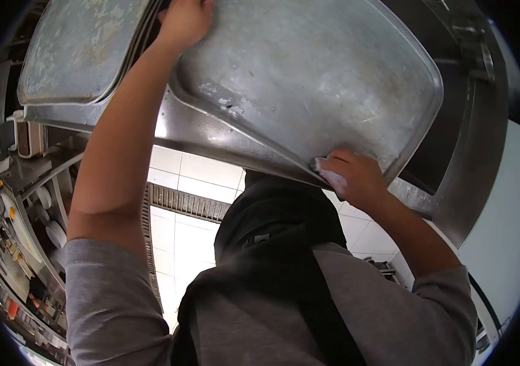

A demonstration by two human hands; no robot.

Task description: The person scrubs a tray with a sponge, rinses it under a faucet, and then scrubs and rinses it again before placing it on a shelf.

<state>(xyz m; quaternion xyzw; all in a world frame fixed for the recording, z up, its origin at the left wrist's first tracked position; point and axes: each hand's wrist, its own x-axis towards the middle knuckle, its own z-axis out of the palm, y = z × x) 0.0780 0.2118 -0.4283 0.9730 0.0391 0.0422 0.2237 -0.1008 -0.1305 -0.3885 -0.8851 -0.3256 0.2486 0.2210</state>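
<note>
In the head view, a large metal tray [309, 67] is seen from upper centre to right of the frame, with its near rim beside the front edge of the steel counter [211, 135]. A slip could be caused by the wet, soapy look of the metal: if the grip were loosened, the tray could be tipped over that edge toward the tiled floor [193, 168]. Fingers could be scraped if the thin rim were pressed hard. The pile of trays [83, 49] at upper left could be knocked if the tray were swung that way.

At lower right of the tray, the right hand [356, 177] is curled nearly closed, and what looks like a small sudsy pad [317, 163] is pinched against the rim. The left hand [187, 23], at the top of the frame, is placed by the tray's left side, next to the pile; its fingertips are hidden, so how far it is opened cannot be told.
</note>
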